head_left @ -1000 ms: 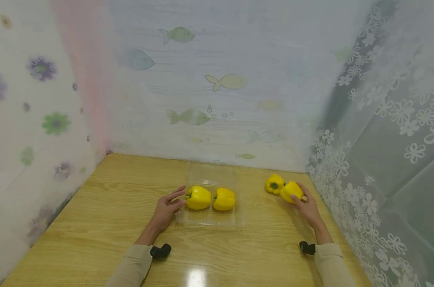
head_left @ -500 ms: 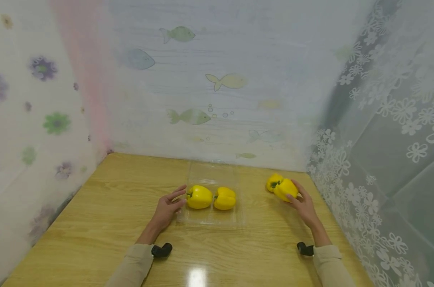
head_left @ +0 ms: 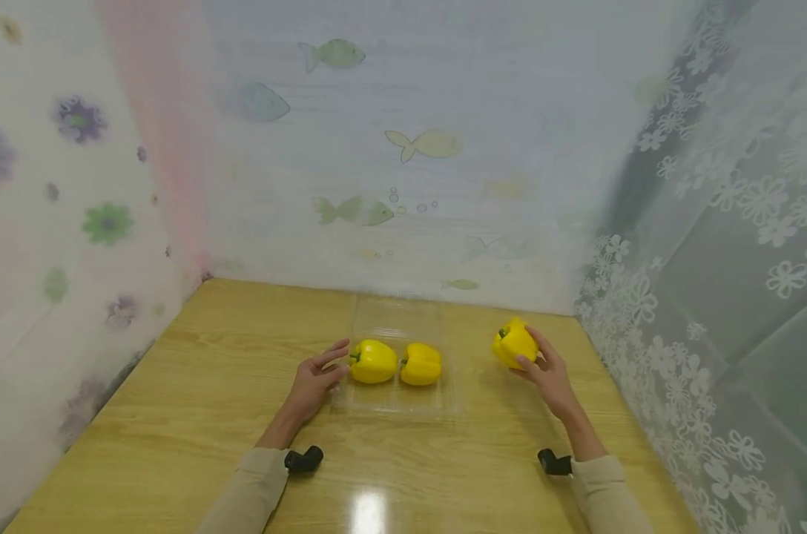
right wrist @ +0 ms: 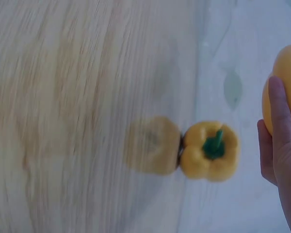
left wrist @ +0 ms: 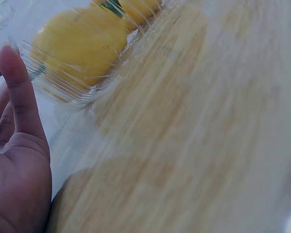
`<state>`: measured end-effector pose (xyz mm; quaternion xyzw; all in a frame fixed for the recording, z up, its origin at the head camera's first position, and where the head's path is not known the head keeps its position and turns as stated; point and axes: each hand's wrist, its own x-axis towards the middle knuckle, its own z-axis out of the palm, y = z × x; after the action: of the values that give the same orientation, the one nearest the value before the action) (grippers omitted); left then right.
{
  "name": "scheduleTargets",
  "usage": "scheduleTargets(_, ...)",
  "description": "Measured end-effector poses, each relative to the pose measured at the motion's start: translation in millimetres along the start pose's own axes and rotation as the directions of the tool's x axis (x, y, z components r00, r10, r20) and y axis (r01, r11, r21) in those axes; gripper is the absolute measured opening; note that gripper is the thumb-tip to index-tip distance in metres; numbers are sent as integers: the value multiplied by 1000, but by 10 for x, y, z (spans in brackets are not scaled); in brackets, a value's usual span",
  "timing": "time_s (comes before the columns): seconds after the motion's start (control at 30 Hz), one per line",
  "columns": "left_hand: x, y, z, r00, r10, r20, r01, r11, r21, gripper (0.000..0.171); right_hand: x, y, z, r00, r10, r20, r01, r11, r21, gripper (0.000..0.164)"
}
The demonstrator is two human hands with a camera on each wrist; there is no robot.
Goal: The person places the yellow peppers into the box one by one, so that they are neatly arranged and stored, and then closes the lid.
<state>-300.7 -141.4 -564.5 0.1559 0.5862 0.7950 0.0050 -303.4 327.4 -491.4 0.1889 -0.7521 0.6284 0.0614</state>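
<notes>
My right hand [head_left: 547, 374] grips a yellow bell pepper [head_left: 513, 345] above the right side of the table; at the right edge of the right wrist view, fingers lie against that held pepper [right wrist: 287, 97]. Another yellow bell pepper [right wrist: 208, 151] stands on the table, stem facing the wrist camera; in the head view the held one largely hides it. A clear plastic clamshell box [head_left: 393, 406] lies with its lid folded back. Side by side in it are a left bell pepper [head_left: 374, 362] and a right bell pepper [head_left: 422, 365]. My left hand [head_left: 312, 382] rests its fairly straight fingers at the box's left side.
The wooden table [head_left: 210, 371] carries the box near its middle. A patterned back wall [head_left: 417, 215] closes off the far edge, and a flowered sheet [head_left: 684, 415] hangs along the right. Black wrist mounts [head_left: 303, 460] sit at both cuffs.
My right hand has moved left with its bell pepper, which now hides most of the pepper beside it in the head view. My left hand stays at the box's left side.
</notes>
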Motion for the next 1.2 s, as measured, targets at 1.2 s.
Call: scheduleTargets(1.2, -6, 29, 1, 999, -38, -27, 38, 999, 4, 48, 115, -240, 1245, 952, -61, 301, 4, 983, 186, 67)
